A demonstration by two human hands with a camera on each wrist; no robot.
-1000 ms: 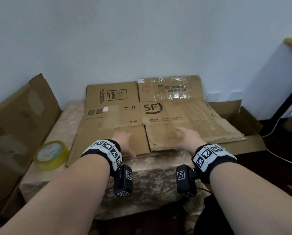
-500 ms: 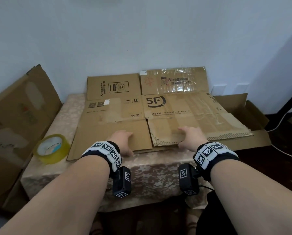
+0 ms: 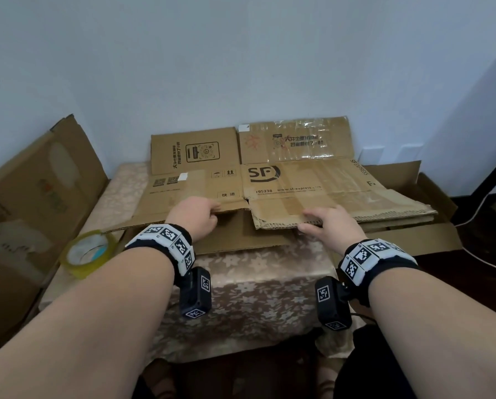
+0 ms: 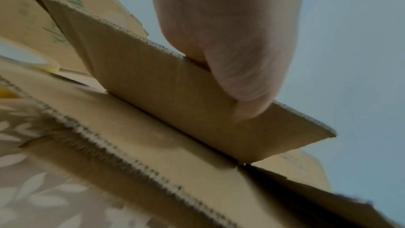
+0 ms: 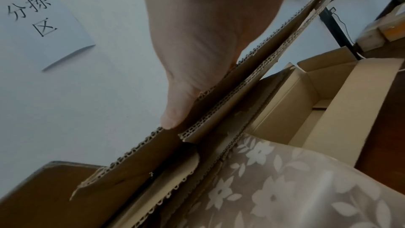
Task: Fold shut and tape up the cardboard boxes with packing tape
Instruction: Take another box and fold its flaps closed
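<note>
My fingers (image 3: 215,207) pinch the near flap (image 3: 183,214) of the flattened box on the table (image 3: 270,283), lifted since a second ago | left wrist: thumb (image 4: 247,93) under flap | right wrist: right hand (image 5: 203,41) seems clamped on its flap (image 5: 153,153); box opening begins.

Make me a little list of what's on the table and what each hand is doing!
surface: table with floral cloth
main item: flattened SF cardboard box
left hand: grips the box's near left flap, lifted off the layer below
right hand: holds the near right flap's edge
tape: yellowish packing tape roll, left of the box, untouched
nearby: open cardboard box at right
</note>
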